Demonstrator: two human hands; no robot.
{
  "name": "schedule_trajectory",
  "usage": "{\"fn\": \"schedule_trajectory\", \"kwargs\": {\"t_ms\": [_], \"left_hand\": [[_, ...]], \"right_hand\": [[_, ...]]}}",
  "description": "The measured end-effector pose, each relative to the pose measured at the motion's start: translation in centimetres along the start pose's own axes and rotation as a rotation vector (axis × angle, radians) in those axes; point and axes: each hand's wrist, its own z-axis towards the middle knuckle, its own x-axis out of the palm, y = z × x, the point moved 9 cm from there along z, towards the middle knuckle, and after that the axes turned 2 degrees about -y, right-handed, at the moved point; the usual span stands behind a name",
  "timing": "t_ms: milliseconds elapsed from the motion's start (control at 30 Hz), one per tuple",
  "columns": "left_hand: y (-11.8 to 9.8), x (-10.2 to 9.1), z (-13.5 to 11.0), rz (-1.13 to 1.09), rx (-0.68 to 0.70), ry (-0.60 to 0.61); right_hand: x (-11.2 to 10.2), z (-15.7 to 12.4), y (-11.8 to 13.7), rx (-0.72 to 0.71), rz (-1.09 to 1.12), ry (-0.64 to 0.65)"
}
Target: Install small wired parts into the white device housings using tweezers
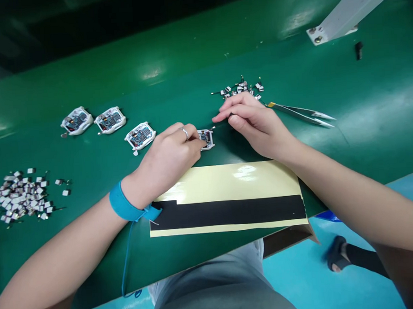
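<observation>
My left hand (168,159) presses its fingertips on the edge of a small white-framed circuit board (205,140) and wears a ring and a blue antistatic wrist strap (124,207). My right hand (250,127) pinches a thin dark wire (220,124) whose tip reaches the board. Its end is partly hidden by my fingers. Just beyond those fingers lies a heap of small wired components (239,88), and steel tweezers (303,115) rest to the right. Three similar boards (109,120) sit in a row to the left, and a larger heap of small silver-and-white pieces (22,196) lies further left.
A sheet of black tape on yellow backing (228,199) lies under my wrists on the green bench mat (85,82). A metal bracket (351,13) juts in at top right. Beyond the bench edge are my knees, a blue floor, and another person's sandalled foot (336,253).
</observation>
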Motion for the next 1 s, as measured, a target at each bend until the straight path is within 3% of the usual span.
{"fn": "schedule_trajectory", "kwargs": {"t_ms": [167, 333, 767, 1000], "left_hand": [[-0.1, 0.1, -0.2, 0.017, 0.022, -0.005], [0.2, 0.4, -0.2, -0.019, -0.010, 0.016], [0.4, 1.0, -0.6, 0.019, -0.041, 0.079], [0.4, 1.0, -0.5, 0.006, -0.046, 0.093]], "right_hand": [[-1.7, -0.2, 1.6, 0.017, 0.044, -0.149], [-1.3, -0.8, 2.6, -0.012, 0.081, -0.259], [0.0, -1.3, 4.7, -0.224, -0.188, -0.272], [0.3, -1.6, 4.7, -0.247, -0.148, -0.290]]}}
